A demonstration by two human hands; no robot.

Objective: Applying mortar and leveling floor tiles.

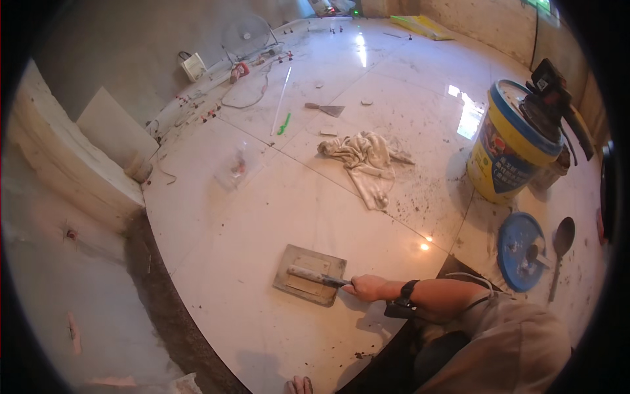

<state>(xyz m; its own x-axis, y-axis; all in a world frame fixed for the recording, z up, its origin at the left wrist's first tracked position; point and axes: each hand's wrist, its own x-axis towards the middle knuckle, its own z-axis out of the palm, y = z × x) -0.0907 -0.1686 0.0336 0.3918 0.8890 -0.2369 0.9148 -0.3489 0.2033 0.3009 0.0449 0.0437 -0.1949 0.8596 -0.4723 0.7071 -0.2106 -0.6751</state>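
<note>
My right hand (367, 287) is closed round the end of a handle on a rectangular float (312, 289), a worn, cement-stained plate that lies over the large pale floor tiles (249, 230). A dark watch (408, 292) is on that wrist. At the bottom edge, only the fingertips of my left hand (299, 385) show, laid on the tile with nothing visible in them; the rest of that hand is out of the picture. Ahead of the float lies a crumpled, dirty cloth (367, 164). Farther off, a scraper (326, 109) with a wide blade rests on the tiles.
A yellow and blue bucket (505, 151) at the right carries a black power tool (548, 92). Beside it lie a blue lid (520, 253) and a dark ladle-like spoon (562, 240). At left are a clear plastic bag (235, 169), a green strip (284, 123) and a fan (247, 36).
</note>
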